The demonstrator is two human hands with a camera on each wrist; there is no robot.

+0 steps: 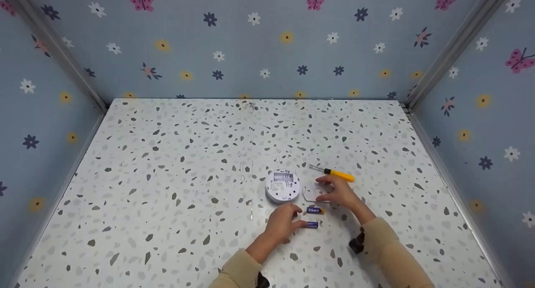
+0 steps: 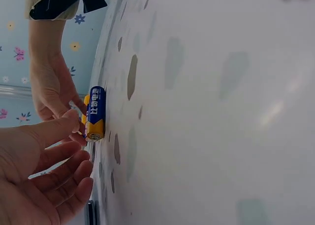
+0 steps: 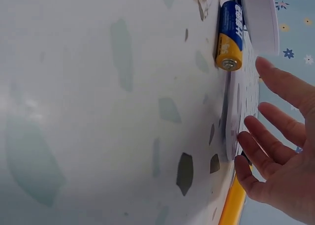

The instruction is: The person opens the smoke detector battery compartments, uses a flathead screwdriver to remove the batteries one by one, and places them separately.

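Note:
A round white device [image 1: 283,185], which looks like a smoke detector, lies with its open battery compartment facing up. Right of it my right hand [image 1: 337,192] spreads its fingers over a flat white plate [image 1: 308,193], partly hidden beneath. In the right wrist view, those fingertips [image 3: 242,137] are right at the plate's edge [image 3: 232,131]. Two blue and yellow batteries lie below: an upper battery [image 1: 315,210] and a lower battery [image 1: 312,225]. My left hand [image 1: 281,223] is beside them, fingers loosely bent, its thumb right at the lower battery's left end.
A yellow-handled screwdriver [image 1: 342,176] lies behind my right hand, its shaft pointing left. The speckled white table [image 1: 167,154] is bounded by flower-patterned panels [image 1: 259,41] at the back and both sides.

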